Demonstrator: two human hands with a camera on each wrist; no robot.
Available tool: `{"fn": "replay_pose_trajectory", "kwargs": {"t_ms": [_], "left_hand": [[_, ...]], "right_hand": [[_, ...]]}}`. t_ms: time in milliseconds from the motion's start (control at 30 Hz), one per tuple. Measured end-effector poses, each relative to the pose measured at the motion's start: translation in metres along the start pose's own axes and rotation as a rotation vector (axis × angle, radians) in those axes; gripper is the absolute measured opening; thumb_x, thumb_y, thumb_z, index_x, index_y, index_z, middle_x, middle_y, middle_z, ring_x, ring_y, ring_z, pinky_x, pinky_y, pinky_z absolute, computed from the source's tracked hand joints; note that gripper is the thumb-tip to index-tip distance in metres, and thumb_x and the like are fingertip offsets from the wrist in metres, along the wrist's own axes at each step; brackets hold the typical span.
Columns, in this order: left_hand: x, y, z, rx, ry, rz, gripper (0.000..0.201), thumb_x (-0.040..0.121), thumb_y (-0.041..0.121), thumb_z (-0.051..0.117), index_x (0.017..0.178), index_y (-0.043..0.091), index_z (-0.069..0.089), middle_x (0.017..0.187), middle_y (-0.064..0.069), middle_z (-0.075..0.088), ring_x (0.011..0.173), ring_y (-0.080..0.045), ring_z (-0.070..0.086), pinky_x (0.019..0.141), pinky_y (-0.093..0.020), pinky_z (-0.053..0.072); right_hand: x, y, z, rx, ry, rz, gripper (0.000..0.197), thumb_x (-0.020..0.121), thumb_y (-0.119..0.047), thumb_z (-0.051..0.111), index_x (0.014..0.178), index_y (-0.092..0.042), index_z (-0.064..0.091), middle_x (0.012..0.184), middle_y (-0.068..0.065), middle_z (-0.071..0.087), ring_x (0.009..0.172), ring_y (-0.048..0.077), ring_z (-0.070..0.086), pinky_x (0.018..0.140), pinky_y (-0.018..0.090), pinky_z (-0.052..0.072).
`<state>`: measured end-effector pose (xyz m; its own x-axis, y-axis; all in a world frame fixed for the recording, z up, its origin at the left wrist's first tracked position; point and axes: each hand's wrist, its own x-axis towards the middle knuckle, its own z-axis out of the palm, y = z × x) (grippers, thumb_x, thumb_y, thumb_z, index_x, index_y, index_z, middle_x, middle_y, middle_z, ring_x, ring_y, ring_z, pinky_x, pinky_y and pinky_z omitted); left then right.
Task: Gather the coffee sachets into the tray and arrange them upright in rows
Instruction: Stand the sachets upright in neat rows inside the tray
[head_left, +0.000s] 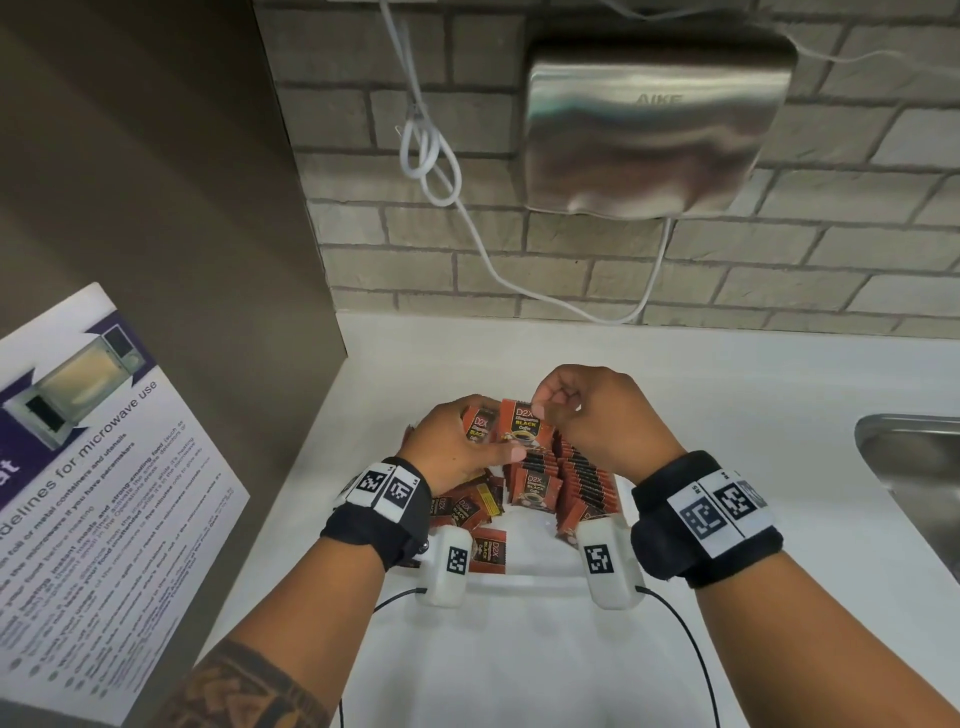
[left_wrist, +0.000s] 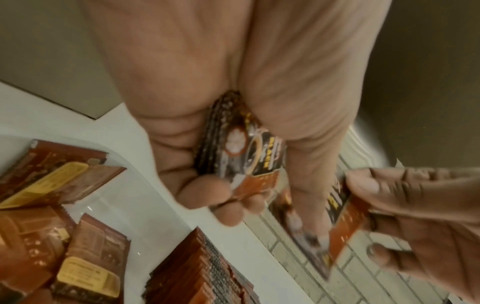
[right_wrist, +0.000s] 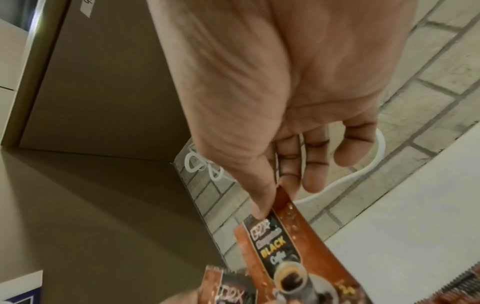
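R hand (head_left: 582, 410) pinches one coffee sachet (head_left: 522, 426) by its top corner, thumb & forefinger clamped, above tray (head_left: 519, 579) far edge. L hand (head_left: 457, 452) grips small stack of sachets (left_wrist: 233, 148), fingers curled round it. Rows (head_left: 582, 478) stand upright at tray's right side; loose sachets (head_left: 462, 506) lie flat at left. We judge foil packs light, thin, floppy, a bit slick: take by sealed edge, not belly.

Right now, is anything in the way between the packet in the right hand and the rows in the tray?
Nothing visible. The right hand pinches the sachet just above the upright rows.
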<state>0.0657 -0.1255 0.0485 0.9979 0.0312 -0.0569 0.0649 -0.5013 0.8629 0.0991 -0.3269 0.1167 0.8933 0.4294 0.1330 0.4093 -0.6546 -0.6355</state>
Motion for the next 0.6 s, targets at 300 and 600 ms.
{"fn": "replay_pose_trajectory", "kwargs": {"t_ms": [300, 600], "left_hand": [[-0.014, 0.0, 0.0, 0.367, -0.431, -0.225, 0.021, 0.091, 0.031, 0.067, 0.109, 0.022, 0.068, 0.088, 0.003, 0.069, 0.062, -0.009, 0.061, 0.081, -0.037, 0.057], [-0.002, 0.006, 0.045, 0.662, -0.674, -0.207, 0.045, 0.093, 0.041, 0.062, 0.134, 0.022, 0.063, 0.131, -0.004, 0.065, 0.117, -0.024, 0.061, 0.102, -0.039, 0.05]], "right_hand": [[-0.003, 0.042, 0.037, -0.074, -0.089, 0.221, 0.014, 0.07, -0.042, 0.057, 0.069, -0.044, 0.071, 0.085, -0.014, 0.071, 0.095, 0.021, 0.063, 0.084, 0.043, 0.054], [-0.006, 0.063, 0.068, -0.181, -0.144, 0.297, 0.015, 0.069, -0.041, 0.061, 0.071, -0.053, 0.068, 0.09, -0.016, 0.068, 0.099, 0.017, 0.058, 0.092, 0.042, 0.046]]}}
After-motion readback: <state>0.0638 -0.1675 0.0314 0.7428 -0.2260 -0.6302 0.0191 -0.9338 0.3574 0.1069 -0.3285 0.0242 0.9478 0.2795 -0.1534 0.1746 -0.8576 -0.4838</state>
